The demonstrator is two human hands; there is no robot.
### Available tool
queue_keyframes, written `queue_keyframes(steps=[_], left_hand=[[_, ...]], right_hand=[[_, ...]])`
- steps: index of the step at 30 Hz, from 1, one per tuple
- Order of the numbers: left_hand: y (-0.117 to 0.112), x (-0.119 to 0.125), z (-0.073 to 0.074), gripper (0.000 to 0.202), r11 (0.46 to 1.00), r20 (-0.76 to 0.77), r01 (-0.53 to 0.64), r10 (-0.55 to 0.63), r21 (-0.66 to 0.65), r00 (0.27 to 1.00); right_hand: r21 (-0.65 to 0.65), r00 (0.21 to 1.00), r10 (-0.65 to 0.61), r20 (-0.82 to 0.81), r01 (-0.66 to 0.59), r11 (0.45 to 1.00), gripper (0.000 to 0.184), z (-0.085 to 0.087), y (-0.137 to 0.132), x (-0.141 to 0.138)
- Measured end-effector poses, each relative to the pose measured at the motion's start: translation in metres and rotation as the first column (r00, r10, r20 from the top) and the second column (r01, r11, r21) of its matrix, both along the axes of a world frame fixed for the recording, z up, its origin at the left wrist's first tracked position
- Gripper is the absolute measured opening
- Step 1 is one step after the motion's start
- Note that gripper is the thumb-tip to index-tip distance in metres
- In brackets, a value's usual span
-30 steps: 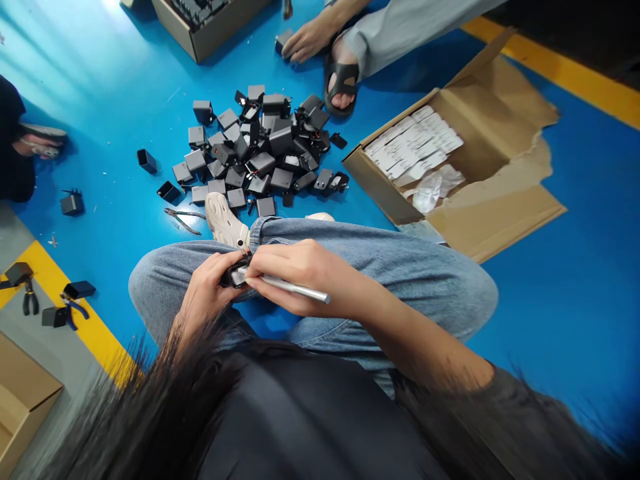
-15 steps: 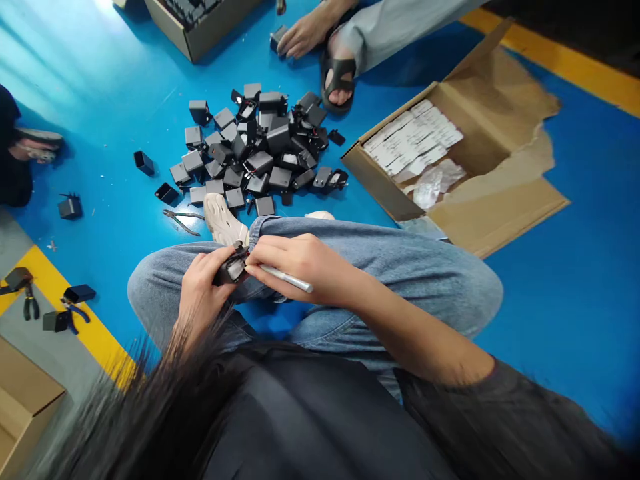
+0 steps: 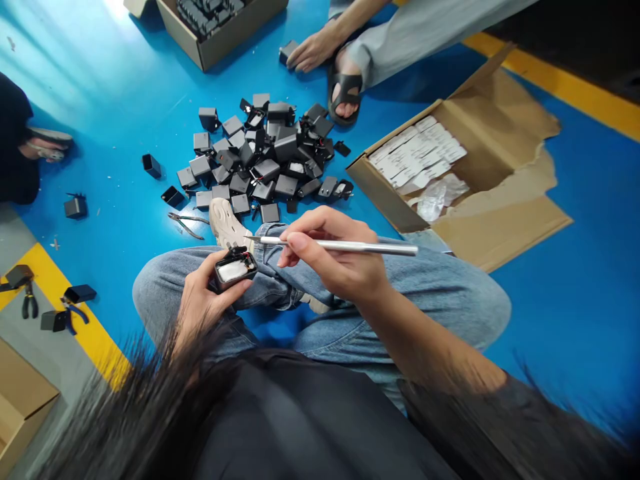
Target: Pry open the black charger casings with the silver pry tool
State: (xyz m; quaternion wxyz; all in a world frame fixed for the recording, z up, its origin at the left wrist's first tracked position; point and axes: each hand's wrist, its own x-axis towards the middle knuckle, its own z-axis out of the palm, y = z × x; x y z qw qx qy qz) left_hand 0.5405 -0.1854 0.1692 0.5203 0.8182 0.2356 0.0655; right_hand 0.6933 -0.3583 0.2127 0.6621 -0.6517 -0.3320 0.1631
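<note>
My left hand (image 3: 204, 293) grips a small black plastic case (image 3: 236, 269) above my lap. Its open side faces up, showing a white block and thin wires inside, with a dark piece tilted up at its far edge. In my right hand (image 3: 340, 257) is a slim silver craft knife (image 3: 370, 247), held like a pen. The knife's blade points left and stays just above and apart from the case. Beyond my shoe lies a heap of similar black cases (image 3: 267, 167), some of them open.
Pliers (image 3: 187, 225) lie by my shoe. An open cardboard box (image 3: 385, 197) with white labelled packs stands right. Another person's hand (image 3: 313, 52) touches a case at the far side, near a box of black parts (image 3: 215, 50). Blue-handled pliers (image 3: 74, 313) lie left.
My right hand has drawn back right from the case, and the craft knife now shows at full length. The case's open side has come into view. The whole view has shifted slightly.
</note>
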Motion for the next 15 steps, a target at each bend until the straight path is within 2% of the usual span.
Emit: queue_keyframes(steps=[6,12,15], left_hand=[[0.003,-0.002,0.001,0.05,0.989,0.024,-0.015,0.019,-0.146,1.0],[0.005,-0.006,-0.001,0.05,0.975,0.031,0.001,0.005,-0.221,1.0],[0.005,-0.007,-0.001,0.052,0.98,0.045,0.005,0.004,-0.2,0.999]], right_hand=[[-0.062,0.999,0.033,-0.011,-0.034,0.997,0.024,-0.002,0.006,-0.004],[-0.09,0.997,0.072,0.017,-0.07,0.993,0.031,-0.01,0.007,-0.003],[-0.114,0.991,0.125,0.054,-0.118,0.986,0.034,-0.014,0.009,-0.002]])
